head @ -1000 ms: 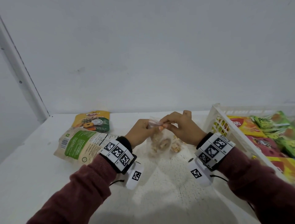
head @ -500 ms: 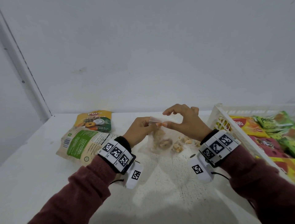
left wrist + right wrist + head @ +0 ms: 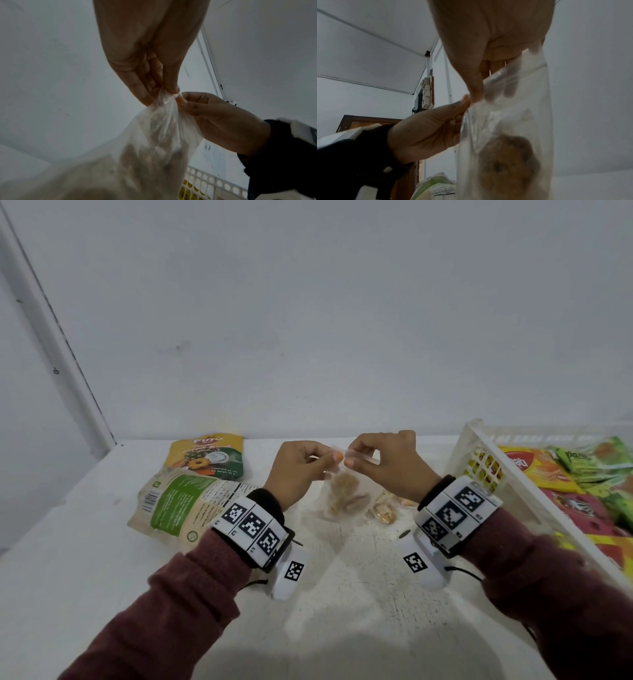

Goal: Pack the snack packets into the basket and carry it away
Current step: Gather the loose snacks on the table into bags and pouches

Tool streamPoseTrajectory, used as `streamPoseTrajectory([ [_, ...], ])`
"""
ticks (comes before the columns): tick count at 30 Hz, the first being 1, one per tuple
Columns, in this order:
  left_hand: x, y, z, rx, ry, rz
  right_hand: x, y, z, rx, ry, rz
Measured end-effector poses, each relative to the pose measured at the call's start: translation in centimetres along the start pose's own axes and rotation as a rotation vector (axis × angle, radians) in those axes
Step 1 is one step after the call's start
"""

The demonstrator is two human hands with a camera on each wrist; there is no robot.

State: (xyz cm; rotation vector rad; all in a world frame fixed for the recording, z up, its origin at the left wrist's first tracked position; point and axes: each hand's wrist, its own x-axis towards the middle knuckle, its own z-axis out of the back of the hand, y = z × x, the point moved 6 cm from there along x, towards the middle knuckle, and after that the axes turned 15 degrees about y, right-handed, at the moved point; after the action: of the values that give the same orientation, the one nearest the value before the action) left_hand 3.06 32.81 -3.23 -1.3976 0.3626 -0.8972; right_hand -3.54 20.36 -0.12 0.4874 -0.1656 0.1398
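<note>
Both my hands pinch the clear bag (image 3: pixel 346 494)'s top, left hand (image 3: pixel 298 470) beside right hand (image 3: pixel 387 463); I'd keep it shut, then swing right into the basket (image 3: pixel 479 446)

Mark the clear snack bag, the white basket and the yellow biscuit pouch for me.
clear snack bag (image 3: pixel 344 498), head view: on the brown snacks showing through its lower half.
white basket (image 3: pixel 474 441), head view: on its near-left rim corner.
yellow biscuit pouch (image 3: pixel 205 455), head view: on the printed front.
</note>
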Motion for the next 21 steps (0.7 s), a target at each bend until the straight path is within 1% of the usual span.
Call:
streamPoseTrajectory([
  [8, -0.1, -0.1, 0.5, 0.160, -0.041, -0.047, 0.2, 0.7, -0.3, 0.019, -0.076, -0.012],
  [12, -0.3, 0.1, 0.7, 0.118, -0.026, -0.034, 0.4, 0.6, -0.3, 0.037, -0.076, -0.015],
  [17, -0.6, 0.0, 1.5, 0.105, -0.086, -0.046, -0.1, -0.2, -0.2, 0.056, -0.030, -0.075],
  [19, -0.5, 0.2, 1.7, 0.080, -0.066, -0.031, -0.5, -0.5, -0.1, 0.087, -0.048, -0.085],
  [21, -0.5, 0.2, 1.3, 0.037, -0.015, -0.026, -0.7, -0.6, -0.3, 0.088, -0.055, -0.084],
])
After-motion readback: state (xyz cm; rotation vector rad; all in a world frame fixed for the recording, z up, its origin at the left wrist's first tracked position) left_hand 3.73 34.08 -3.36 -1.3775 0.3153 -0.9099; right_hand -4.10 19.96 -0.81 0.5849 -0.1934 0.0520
